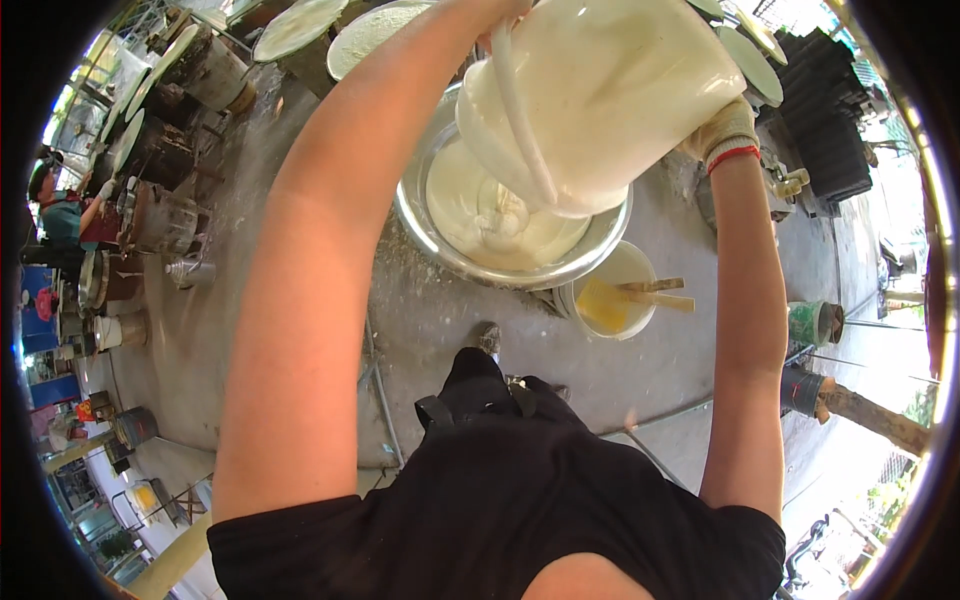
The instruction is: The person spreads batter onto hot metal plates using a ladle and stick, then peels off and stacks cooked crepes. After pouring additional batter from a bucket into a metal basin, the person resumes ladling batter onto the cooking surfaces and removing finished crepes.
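1. Head view: left fisheye of a head-worn pair; upright, round-rimmed.
2. Facing steeply down, past black shirt (500, 490) onto grey floor (425, 315).
3. Very near black shirt, well above grey floor.

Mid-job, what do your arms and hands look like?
Short black fabric sleeves leave both forearms bare. The right hand wears an off-white knitted glove with a red cuff edge. Too little of the left hand shows to tell about a glove.
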`<move>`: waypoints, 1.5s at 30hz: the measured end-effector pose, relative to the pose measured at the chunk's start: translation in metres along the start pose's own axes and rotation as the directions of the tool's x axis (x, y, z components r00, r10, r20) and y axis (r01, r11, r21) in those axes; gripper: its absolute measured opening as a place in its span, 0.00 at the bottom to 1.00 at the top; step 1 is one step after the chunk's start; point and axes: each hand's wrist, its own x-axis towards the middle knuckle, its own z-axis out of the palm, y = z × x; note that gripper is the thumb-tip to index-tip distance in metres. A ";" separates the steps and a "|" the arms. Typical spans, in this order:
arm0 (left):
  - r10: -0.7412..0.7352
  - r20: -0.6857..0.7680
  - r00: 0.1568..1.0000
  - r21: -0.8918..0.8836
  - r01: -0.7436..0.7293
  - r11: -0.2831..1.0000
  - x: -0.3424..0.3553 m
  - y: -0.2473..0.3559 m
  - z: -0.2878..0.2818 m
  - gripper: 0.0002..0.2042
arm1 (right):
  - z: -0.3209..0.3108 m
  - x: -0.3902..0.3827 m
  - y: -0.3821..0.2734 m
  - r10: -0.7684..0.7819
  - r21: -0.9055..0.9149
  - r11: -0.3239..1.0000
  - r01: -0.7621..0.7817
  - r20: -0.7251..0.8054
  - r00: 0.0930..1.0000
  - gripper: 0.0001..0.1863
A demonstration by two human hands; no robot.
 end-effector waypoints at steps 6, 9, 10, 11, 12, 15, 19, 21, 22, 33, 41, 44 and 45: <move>0.227 -0.074 0.971 0.320 -0.193 0.928 -0.024 0.023 -0.013 0.25 | 0.080 -0.036 -0.130 0.253 0.735 0.672 0.087 -0.339 0.906 0.24; 0.529 -0.169 0.832 0.764 -0.228 0.603 -0.056 0.036 0.000 0.20 | 0.076 -0.059 -0.141 -0.045 0.617 0.724 0.309 -0.404 0.914 0.22; 0.532 -0.222 0.817 0.764 -0.194 0.616 -0.063 0.038 0.001 0.19 | 0.073 -0.063 -0.143 -0.052 0.618 0.720 0.314 -0.403 0.914 0.22; 0.530 -0.227 0.817 0.770 -0.183 0.612 -0.067 0.032 0.002 0.19 | 0.074 -0.067 -0.146 -0.026 0.633 0.711 0.306 -0.411 0.911 0.22; 0.379 -0.429 0.820 0.495 -0.138 0.858 -0.069 0.024 0.005 0.20 | 0.075 -0.071 -0.150 -0.001 0.648 0.701 0.299 -0.418 0.908 0.23; 0.158 -0.555 0.817 0.115 -0.112 0.987 -0.086 0.019 0.023 0.22 | 0.067 -0.089 -0.157 0.018 0.611 0.744 0.271 -0.424 0.906 0.25; 0.062 -0.645 0.762 0.013 -0.070 0.997 -0.173 0.063 0.049 0.20 | 0.061 -0.152 -0.133 0.069 0.699 0.701 0.138 -0.259 0.964 0.29; 0.121 -0.633 0.765 0.170 -0.016 0.985 -0.204 0.078 0.060 0.22 | 0.076 -0.203 -0.104 0.132 0.777 0.629 0.017 -0.129 0.983 0.31; 0.175 -0.590 0.788 0.309 0.020 0.951 -0.217 0.089 0.072 0.23 | 0.080 -0.235 -0.087 0.164 0.805 0.593 -0.035 -0.078 0.983 0.32; -0.415 -0.196 0.888 -0.011 0.422 0.907 -0.411 0.096 0.142 0.19 | 0.126 -0.550 0.102 0.176 -0.024 0.983 -0.182 0.418 0.891 0.29; -0.632 0.081 0.771 -0.313 0.622 0.718 -0.470 -0.004 0.333 0.11 | 0.008 -0.654 0.129 0.981 0.051 0.053 -0.997 0.183 0.062 0.20; -0.714 0.073 0.696 -0.085 0.718 0.691 -0.456 -0.082 0.414 0.14 | -0.035 -0.687 0.149 0.998 0.007 -0.023 -1.000 0.056 -0.023 0.19; -0.714 0.090 0.695 -0.082 0.719 0.690 -0.451 -0.109 0.433 0.14 | -0.044 -0.695 0.148 0.999 0.020 -0.049 -0.999 0.009 -0.049 0.19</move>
